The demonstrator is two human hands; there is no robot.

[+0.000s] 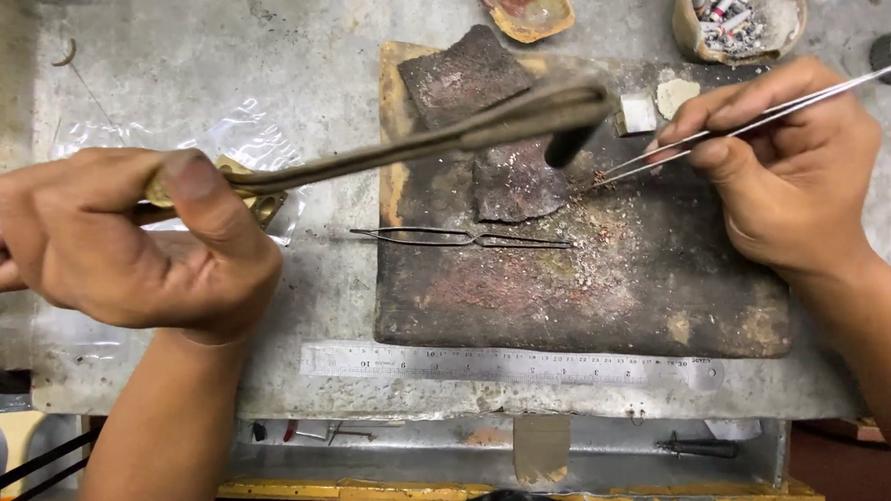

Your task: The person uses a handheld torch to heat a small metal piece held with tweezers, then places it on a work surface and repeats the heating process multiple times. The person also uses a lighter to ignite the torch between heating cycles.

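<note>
Gripping torch (431, 141) in left hand (125, 239), right hand (792, 165) fingers clamped on tweezers (750, 122) above slab's (588, 294) upper edge.

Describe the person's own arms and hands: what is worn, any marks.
Both forearms are bare, with no sleeves in view. The left hand and right hand wear no gloves, and no rings, watch or bracelets show. The left thumbnail is short and plain. No cuts or markings are visible.
</note>
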